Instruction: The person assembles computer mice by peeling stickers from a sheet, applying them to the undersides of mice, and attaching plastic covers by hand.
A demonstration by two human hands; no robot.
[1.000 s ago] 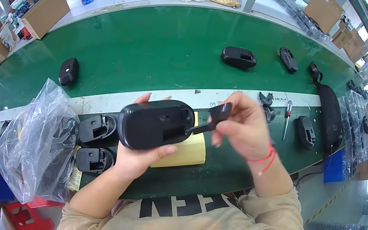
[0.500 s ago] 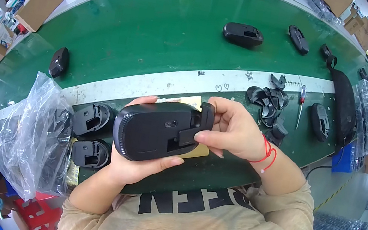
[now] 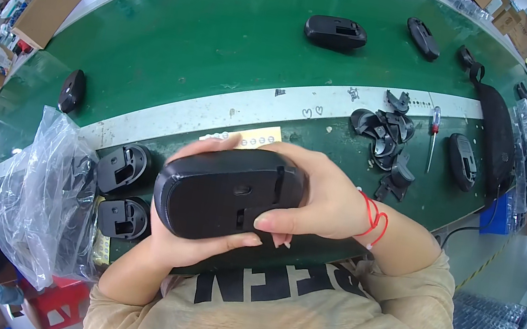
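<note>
Curved cover (image 3: 293, 187) lowered, matte oval mouse (image 3: 202, 199)

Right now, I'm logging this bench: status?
Left hand, right hand: both gripping black mouse. Underside up. Loose black parts lie rightward, apart from both hands.

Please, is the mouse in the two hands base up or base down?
Base up: the black mouse shows its flat underside, with a small oval opening.
</note>
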